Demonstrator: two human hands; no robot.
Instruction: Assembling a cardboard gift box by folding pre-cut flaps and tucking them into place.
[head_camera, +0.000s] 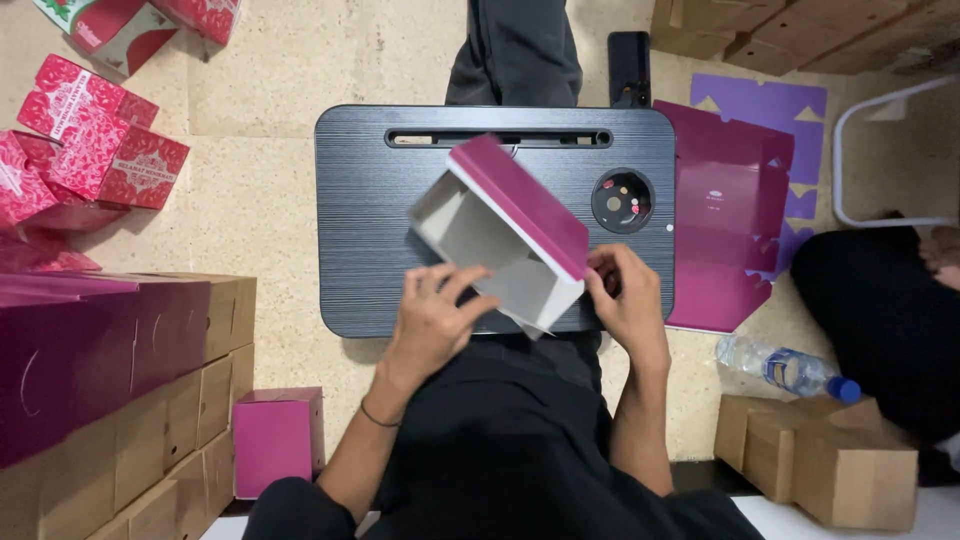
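Black lap desk | L hand + R hand both gripping magenta box edges

Light even and fairly bright, from overhead; shadows soft. A dim shadow sits under the near edge of the lap table. Faint sheen on the flat sheets (no hard glare). Centre sharp: table grain reads clearly. Box stack at left bulges, stretched by the wide lens. Dark trousers lose detail.
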